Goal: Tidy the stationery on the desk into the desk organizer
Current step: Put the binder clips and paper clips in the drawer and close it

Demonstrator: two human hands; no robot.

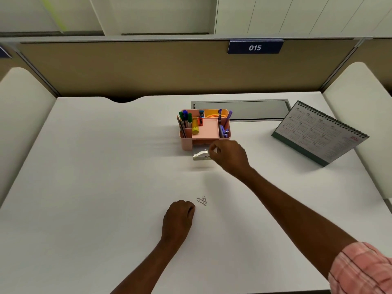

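A pink desk organizer (pixel 186 143) stands mid-desk, holding markers and pencils (pixel 185 122) at its left, a yellow glue stick (pixel 195 130), a red sharpener (pixel 200 121) and purple pens (pixel 224 122) at its right. Its clear drawer (pixel 200 154) is pulled out at the front. My right hand (pixel 230 155) hovers over the drawer's right side, fingers pinched together; whatever is between them is too small to make out. A few paper clips (pixel 202 200) lie on the desk nearer me. My left hand (pixel 178 219) rests fisted just left of the clips.
A spiral desk calendar (pixel 320 132) stands at the right. A grey cable tray lid (pixel 241 109) sits behind the organizer. A brown partition (pixel 148 68) with a "015" label closes the back of the white desk (pixel 95 187).
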